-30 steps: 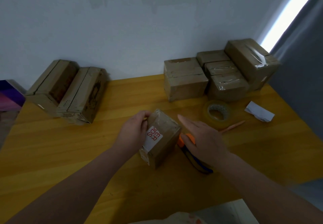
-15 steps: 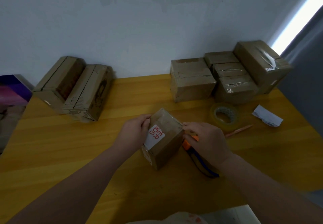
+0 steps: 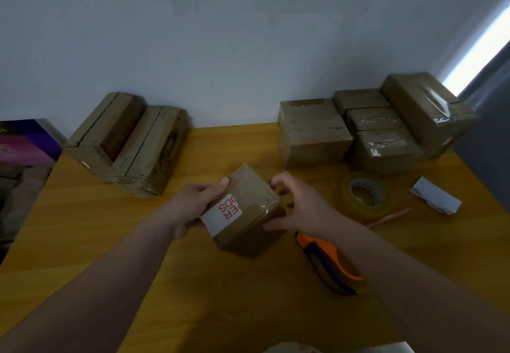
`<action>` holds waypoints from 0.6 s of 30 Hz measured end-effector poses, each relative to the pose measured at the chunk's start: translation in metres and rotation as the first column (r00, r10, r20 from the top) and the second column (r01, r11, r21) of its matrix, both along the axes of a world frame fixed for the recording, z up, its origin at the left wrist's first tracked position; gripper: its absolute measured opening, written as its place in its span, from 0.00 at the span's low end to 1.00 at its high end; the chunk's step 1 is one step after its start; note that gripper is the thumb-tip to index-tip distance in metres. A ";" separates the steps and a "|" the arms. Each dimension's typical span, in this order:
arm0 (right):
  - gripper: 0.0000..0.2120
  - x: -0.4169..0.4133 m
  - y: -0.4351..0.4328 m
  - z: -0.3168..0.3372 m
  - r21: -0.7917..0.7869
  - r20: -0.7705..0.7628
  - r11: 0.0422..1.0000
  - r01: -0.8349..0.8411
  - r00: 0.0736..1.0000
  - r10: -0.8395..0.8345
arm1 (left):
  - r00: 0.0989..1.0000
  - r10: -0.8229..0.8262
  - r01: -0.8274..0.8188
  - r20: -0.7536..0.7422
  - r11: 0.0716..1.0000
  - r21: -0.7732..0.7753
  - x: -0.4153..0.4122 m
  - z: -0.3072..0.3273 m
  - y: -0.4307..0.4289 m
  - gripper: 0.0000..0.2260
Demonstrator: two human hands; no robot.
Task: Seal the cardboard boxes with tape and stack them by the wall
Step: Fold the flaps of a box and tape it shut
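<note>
Head view: the small cardboard box (image 3: pixel 248 209) is held mid-table, tilted. Whether its underside rests on the yellow table (image 3: pixel 110 242) cannot be told. It is gripped on its left side by the left hand (image 3: pixel 193 206), whose thumb is laid along the top edge. The right hand (image 3: pixel 300 206) is curled round the right side with the thumb set on the near edge; fingertip contact at the far corner is hard to make out. The red print on the white label (image 3: pixel 225 213) is only partly readable.

The sealed boxes (image 3: pixel 311 134) are seen stacked by the wall at the far right, and the tape roll (image 3: pixel 364 195) lies near them. A purple object (image 3: pixel 24 143) is cut off at the left edge.

Against half a second ago, the orange cutter (image 3: pixel 328 261) is now uncovered on the table. The right hand has been lifted off it and brought onto the box, and the label is turned more towards the camera.
</note>
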State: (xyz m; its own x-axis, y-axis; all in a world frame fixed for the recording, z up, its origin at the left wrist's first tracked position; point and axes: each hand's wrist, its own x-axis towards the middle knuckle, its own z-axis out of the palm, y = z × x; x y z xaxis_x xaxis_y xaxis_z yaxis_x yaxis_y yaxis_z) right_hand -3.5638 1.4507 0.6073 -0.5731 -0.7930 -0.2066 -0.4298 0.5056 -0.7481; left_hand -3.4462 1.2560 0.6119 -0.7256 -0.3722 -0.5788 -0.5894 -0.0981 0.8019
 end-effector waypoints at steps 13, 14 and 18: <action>0.63 -0.045 -0.014 0.010 0.066 -0.424 0.986 -0.151 0.891 0.165 | 0.972 0.013 0.007 -0.235 0.996 0.084 -0.057 0.009 -0.005 0.11; 0.62 -0.046 -0.013 0.010 0.100 -0.456 0.986 -0.132 0.875 0.163 | 0.970 0.044 -0.026 -0.237 0.996 0.080 -0.063 0.004 -0.003 0.10; 0.54 -0.051 -0.010 0.003 0.259 -0.605 0.962 -0.082 0.763 0.228 | 0.980 0.108 -0.119 -0.169 0.991 -0.056 -0.084 -0.020 0.004 0.10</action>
State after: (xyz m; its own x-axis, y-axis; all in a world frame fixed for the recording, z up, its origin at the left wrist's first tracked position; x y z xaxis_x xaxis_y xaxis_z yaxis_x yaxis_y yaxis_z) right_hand -3.6145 1.4404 0.6104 -0.5051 -0.8629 -0.0146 -0.8488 0.4998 -0.1725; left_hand -3.5300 1.2604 0.5920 -0.7601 -0.4909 -0.4258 -0.4361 -0.1005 0.8943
